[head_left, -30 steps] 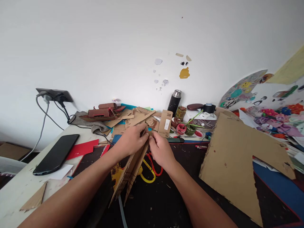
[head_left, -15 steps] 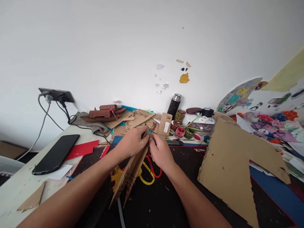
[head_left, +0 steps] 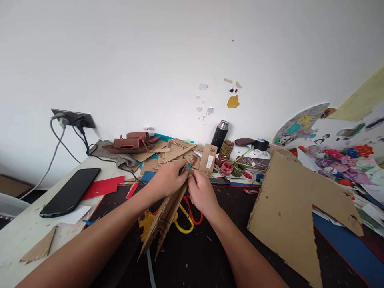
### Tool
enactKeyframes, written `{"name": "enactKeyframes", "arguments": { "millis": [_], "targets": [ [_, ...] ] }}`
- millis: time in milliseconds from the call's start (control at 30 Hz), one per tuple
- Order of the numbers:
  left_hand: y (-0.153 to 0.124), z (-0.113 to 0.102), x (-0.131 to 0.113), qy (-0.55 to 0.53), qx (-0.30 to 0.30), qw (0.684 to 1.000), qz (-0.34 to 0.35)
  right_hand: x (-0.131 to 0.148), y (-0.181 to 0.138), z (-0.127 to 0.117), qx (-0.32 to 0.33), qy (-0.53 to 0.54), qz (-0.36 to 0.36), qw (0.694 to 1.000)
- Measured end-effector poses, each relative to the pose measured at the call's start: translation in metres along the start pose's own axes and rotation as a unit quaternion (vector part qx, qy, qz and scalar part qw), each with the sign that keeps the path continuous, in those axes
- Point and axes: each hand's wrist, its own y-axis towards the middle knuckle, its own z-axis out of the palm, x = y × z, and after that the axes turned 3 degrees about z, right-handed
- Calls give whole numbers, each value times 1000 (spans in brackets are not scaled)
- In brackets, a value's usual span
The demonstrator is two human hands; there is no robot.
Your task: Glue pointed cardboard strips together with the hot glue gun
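Observation:
Between my hands is a long, narrow folded cardboard piece (head_left: 164,216), its two sides spread apart toward me and its far end at my fingertips. My left hand (head_left: 169,178) is closed on that far end from the left. From the right, my right hand (head_left: 200,190) pinches the same end, thumb and fingers together. My fingers hide the exact spot where they meet the cardboard. Beneath it lie scissors with yellow handles (head_left: 184,230) and another pair with red handles (head_left: 196,218), both partly covered. A yellow-orange object (head_left: 145,225) shows at the left, behind the cardboard.
A large cut cardboard sheet (head_left: 285,208) lies at the right. Cardboard scraps (head_left: 177,152), a brown model boat (head_left: 130,145), a black flask (head_left: 220,135) and paint pots (head_left: 227,168) line the wall. A black phone (head_left: 70,192) rests at the left beside red paper (head_left: 103,187).
The view has shifted very slightly. Both hands keep the same grip on the cardboard piece, and nothing else visibly moves.

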Motion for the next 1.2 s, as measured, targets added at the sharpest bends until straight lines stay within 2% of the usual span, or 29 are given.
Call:
{"name": "enactKeyframes", "arguments": {
  "millis": [600, 800, 1200],
  "targets": [
    [6, 9, 11, -53, 17, 998, -12, -1, 7, -3, -4, -76, 11, 997],
    [5, 7, 9, -32, 15, 999, -21, 3, 6, -5, -3, -113, 5, 994],
    [4, 5, 3, -9, 8, 999, -30, 6, 6, -6, 0, -112, 12, 994]
  ]
}}
